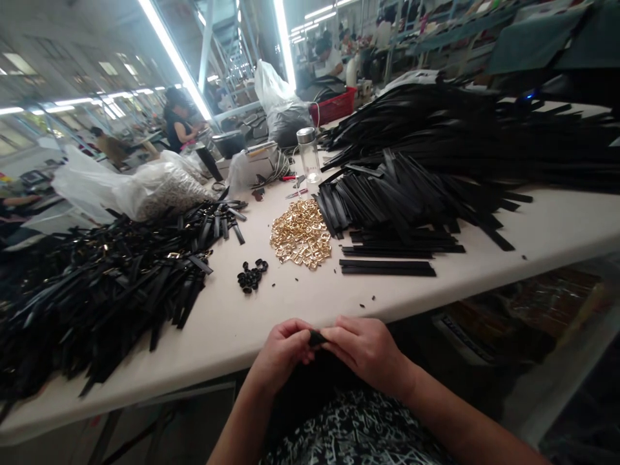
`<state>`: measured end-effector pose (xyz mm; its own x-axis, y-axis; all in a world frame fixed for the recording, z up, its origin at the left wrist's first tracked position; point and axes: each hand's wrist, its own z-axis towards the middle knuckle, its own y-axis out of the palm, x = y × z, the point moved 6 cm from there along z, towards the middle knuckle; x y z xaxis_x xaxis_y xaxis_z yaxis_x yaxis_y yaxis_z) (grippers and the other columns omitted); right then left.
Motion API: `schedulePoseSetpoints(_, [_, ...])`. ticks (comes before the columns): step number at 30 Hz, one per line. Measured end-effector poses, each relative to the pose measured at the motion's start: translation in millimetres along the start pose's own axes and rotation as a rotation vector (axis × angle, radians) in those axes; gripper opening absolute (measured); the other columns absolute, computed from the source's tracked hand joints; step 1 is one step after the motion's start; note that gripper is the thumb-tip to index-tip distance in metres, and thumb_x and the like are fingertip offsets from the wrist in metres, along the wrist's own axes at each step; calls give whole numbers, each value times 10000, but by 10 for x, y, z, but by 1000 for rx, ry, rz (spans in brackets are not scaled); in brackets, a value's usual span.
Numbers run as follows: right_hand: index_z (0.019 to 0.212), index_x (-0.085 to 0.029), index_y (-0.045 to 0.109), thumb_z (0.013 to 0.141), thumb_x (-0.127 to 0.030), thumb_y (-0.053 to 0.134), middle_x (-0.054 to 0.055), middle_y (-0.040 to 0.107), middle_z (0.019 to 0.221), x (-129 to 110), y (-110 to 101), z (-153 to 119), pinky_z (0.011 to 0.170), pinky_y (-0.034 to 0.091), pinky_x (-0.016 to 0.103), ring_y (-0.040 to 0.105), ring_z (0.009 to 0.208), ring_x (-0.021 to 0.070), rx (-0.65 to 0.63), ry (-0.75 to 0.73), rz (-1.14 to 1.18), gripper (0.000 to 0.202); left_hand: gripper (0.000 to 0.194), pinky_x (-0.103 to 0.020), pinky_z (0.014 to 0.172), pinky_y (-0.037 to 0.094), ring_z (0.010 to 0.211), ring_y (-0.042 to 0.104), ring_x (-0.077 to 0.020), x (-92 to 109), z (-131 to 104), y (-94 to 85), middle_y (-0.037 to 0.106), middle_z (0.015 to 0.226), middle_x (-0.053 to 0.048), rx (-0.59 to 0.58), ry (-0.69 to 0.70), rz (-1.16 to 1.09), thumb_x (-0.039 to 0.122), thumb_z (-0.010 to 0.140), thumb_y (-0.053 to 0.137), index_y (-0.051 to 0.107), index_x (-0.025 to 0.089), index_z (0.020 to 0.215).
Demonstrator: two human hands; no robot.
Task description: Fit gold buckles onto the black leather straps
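Just off the table's front edge, my left hand [285, 352] and my right hand [365, 349] meet, both closed on a small black strap piece [317, 338]. Only a short dark bit of it shows between the fingertips; the rest is hidden. Beyond the hands lies a heap of gold metal buckles [301, 232]. A small cluster of black loops [252, 276] sits to its left. Flat black strips [387, 267] are stacked to the right of the buckles, with a larger pile of black strips [372, 197] behind them.
Finished-looking black straps with metal fittings [121, 284] cover the table's left side. Plastic bags [155, 184], a glass bottle [309, 155] and a red basket [334, 106] stand farther back. Long black strips [436, 129] fill the back right. Other people [179, 123] sit in the background.
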<state>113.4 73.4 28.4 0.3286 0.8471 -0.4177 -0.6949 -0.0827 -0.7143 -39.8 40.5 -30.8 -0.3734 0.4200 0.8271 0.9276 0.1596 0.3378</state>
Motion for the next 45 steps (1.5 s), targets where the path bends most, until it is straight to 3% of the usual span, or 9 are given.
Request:
schedulePoseSetpoints(5, [895,-183,668,1026,-312,419,9,599,665,26,16,-4,555,323,268,544,586,131,29,30,27,309,323,-149,439,362,437,468,-42,-72,53,24,573,563,46,43,69,-188,326,621,876,642,151,759])
schedulePoseSetpoints(10, [858,-184,658,1025,-295,406,14,594,658,47,61,23,544,346,269,561,577,137,19,54,-45,322,228,-195,572,452,562,555,-88,36,-20,-9,655,651,13,184,238,34,310,689,824,693,156,795])
schedulePoseSetpoints(14, [971,-183,658,1005,-279,445,45,690,765,90,120,3,589,450,257,650,657,161,24,93,-12,236,220,-239,648,485,638,596,-128,96,-73,-70,708,725,-19,236,268,154,326,702,806,740,164,835])
schedulePoseSetpoints(21, [1304,-219,549,917,-220,584,32,773,965,105,189,-46,721,563,253,736,806,181,-132,198,302,389,190,-223,562,440,531,558,-108,2,-2,-32,653,589,-12,-2,94,125,294,703,790,746,137,802])
schedulePoseSetpoints(25, [1367,-270,507,903,-141,581,14,754,1100,86,207,-26,819,559,240,729,943,168,-158,223,364,487,187,-207,550,415,517,519,-87,41,17,14,608,576,23,33,148,147,287,703,790,685,145,765])
schedulePoseSetpoints(29, [1277,-179,574,899,-231,621,68,764,1018,157,245,-43,760,566,293,734,855,209,-87,259,277,384,259,-201,504,363,484,465,-77,40,21,19,554,530,45,95,182,180,334,706,799,610,155,706])
schedulePoseSetpoints(36, [966,-210,653,916,-239,585,11,726,867,227,270,-1,711,475,259,684,804,172,-186,370,382,89,260,-228,555,401,532,514,-105,88,36,22,609,559,7,104,157,268,384,732,760,660,144,728])
schedulePoseSetpoints(41, [812,-194,595,896,-244,547,4,651,733,362,200,23,620,384,262,599,673,159,-291,467,282,109,258,-246,574,437,542,532,-119,279,145,-61,616,565,7,102,213,376,402,752,730,642,161,720])
schedulePoseSetpoints(45, [792,-194,564,888,-222,501,-9,604,713,518,177,127,626,364,260,553,666,147,-242,480,379,118,231,-261,576,465,569,563,-141,602,432,-236,624,602,-4,114,307,621,393,774,687,656,165,766])
